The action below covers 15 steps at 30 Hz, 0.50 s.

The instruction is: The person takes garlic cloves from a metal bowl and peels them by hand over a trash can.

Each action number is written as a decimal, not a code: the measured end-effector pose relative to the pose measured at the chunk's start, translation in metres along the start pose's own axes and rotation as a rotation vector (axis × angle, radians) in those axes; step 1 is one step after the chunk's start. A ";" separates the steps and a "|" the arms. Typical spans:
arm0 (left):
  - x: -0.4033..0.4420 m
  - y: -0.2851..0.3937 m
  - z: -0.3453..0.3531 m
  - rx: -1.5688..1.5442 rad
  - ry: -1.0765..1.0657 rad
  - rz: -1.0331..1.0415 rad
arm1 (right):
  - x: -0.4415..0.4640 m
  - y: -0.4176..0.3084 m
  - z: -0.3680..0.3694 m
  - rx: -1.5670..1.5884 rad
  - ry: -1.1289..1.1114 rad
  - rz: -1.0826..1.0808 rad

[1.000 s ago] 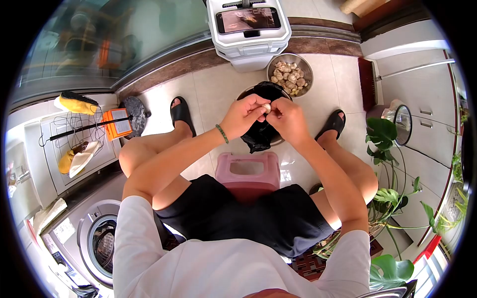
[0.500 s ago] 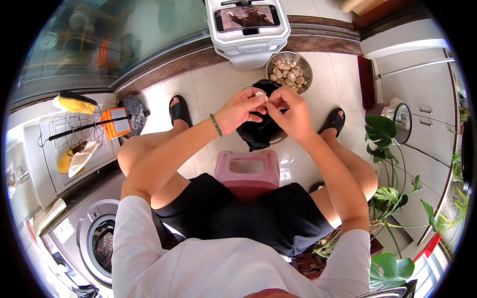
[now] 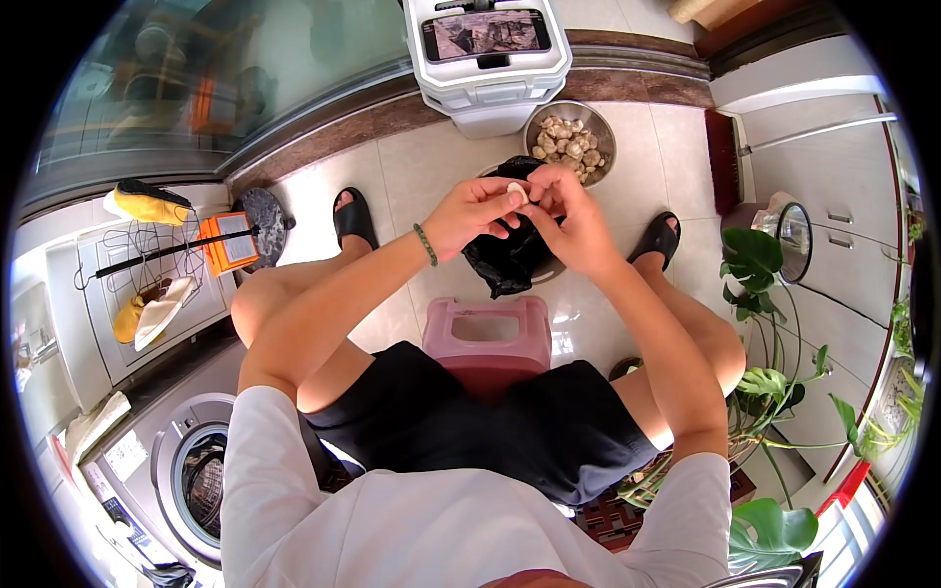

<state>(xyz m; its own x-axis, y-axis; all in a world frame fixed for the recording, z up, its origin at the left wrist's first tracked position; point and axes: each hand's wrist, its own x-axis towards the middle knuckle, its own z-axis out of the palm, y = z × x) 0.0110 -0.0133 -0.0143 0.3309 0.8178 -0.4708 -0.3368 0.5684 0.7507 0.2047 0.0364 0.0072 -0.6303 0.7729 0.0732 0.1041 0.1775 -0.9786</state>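
Note:
Between the fingertips of my left hand [image 3: 475,214] is a pale garlic clove [image 3: 518,192], pinched by thumb and forefinger. My right hand [image 3: 570,218] comes in from the other side with thumb and fingers bent together at the clove's edge. Whether it grips a bit of skin is too small to tell. Directly below both hands stands a bin lined with a black plastic bag [image 3: 505,263]; the hands hide part of its opening. Just beyond it, a steel bowl [image 3: 610,147] holds several pale garlic bulbs [image 3: 567,143].
A pink plastic stool [image 3: 488,351] stands between my knees. Behind the bowl is a white lidded box [image 3: 490,93] with a phone [image 3: 487,35] on top. Leafy plants [image 3: 769,382] are on the right; a wire rack [image 3: 147,250] and a washing machine [image 3: 201,480] are on the left.
Both hands stay over the bag. The right fingers have shifted slightly, with the forefinger lifted a little, and more of the clove shows. The phone's picture has changed.

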 end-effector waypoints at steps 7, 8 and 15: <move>0.000 -0.001 0.001 0.051 0.033 -0.063 | -0.001 -0.005 -0.002 -0.390 -0.107 -0.186; 0.000 -0.001 0.001 0.052 0.034 -0.061 | -0.002 -0.005 -0.001 -0.391 -0.107 -0.188; 0.000 -0.006 0.004 -0.008 0.037 -0.014 | 0.000 -0.010 0.001 -0.396 -0.013 -0.149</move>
<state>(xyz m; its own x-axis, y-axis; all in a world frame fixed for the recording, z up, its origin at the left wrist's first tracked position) 0.0169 -0.0167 -0.0165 0.3026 0.8123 -0.4986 -0.3391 0.5807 0.7401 0.2028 0.0341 0.0166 -0.6702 0.7137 0.2036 0.2972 0.5095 -0.8076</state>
